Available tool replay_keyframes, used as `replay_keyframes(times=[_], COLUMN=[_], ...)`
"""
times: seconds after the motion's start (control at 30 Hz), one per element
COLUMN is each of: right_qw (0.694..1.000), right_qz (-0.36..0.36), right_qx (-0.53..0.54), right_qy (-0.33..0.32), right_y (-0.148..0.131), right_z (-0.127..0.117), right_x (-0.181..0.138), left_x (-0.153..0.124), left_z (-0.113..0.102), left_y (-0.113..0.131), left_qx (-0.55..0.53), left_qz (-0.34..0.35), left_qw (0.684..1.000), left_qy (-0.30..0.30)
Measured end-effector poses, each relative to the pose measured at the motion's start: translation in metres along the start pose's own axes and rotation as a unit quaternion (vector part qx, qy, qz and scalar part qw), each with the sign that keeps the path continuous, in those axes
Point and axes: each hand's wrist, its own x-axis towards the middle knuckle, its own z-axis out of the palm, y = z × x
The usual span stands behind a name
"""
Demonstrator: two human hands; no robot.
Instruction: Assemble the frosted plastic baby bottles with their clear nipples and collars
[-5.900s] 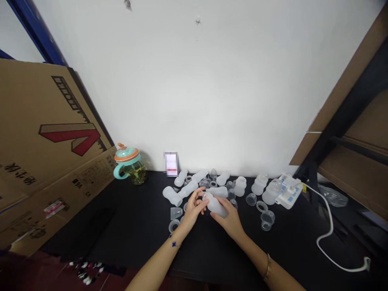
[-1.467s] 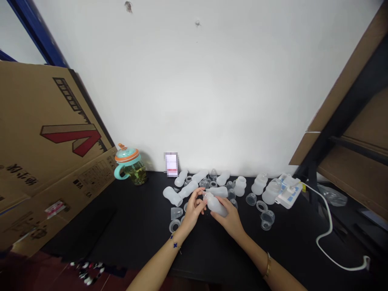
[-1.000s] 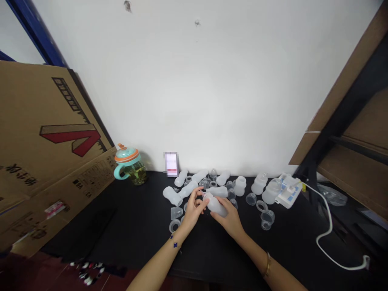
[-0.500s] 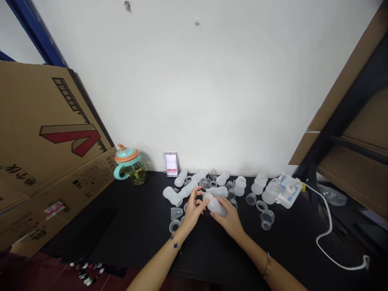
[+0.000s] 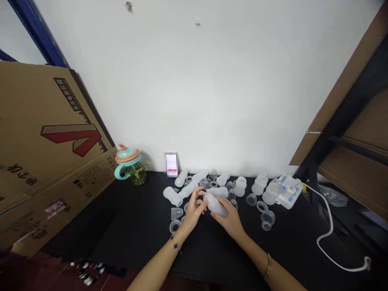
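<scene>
We have one frosted baby bottle point(image 5: 216, 205) tilted over the middle of the black surface point(image 5: 130, 230), its teat end to the left; we cannot see what is inside it. Both our hands are closed on it: the right hand point(image 5: 229, 215) wraps the body, and the left hand point(image 5: 194, 205) has its fingers bent around the top end. Behind and beside it we count six lying bottles point(image 5: 188, 188) and, to the right, three standing bottles point(image 5: 240, 186), two of them with clear tops. Clear caps and rings lie among them, too overlapped for us to count. One white power strip point(image 5: 289, 196) sits past the standing bottles. Well to the left, one lidded jug point(image 5: 138, 174) holds greenish liquid with leaves
</scene>
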Motion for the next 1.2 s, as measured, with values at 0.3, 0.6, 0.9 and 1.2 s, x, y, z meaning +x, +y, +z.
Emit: replay_keyframes(times=[0.3,0.6,0.9,1.2], right_qw=[1.0,1.0,1.0,1.0], right_qz=[-0.003,-0.004,0.0,-0.003], right_qx=[0.001,-0.003,-0.001,0.0], right_qy=[0.012,0.0,0.0,0.004], right_y=[0.0024,0.0048,0.0006,0.0033], right_z=[0.0015,0.0011,0.0003,0.0014], right_x=[-0.0004,-0.001,-0.0004,-0.0003], left_x=[0.0025,0.0017,-0.0002,0.0021], left_z=[0.0024,0.0011,0.0014,0.0014], left_y=[-0.0018,-0.0028,-0.0008,-0.0045], left_qx=[0.024,0.025,0.034,0.048], left_qz=[0.003,0.011,0.016,0.007], left_qw=[0.999,0.999,0.999,0.999], left_qy=[0.033,0.021,0.01,0.022])
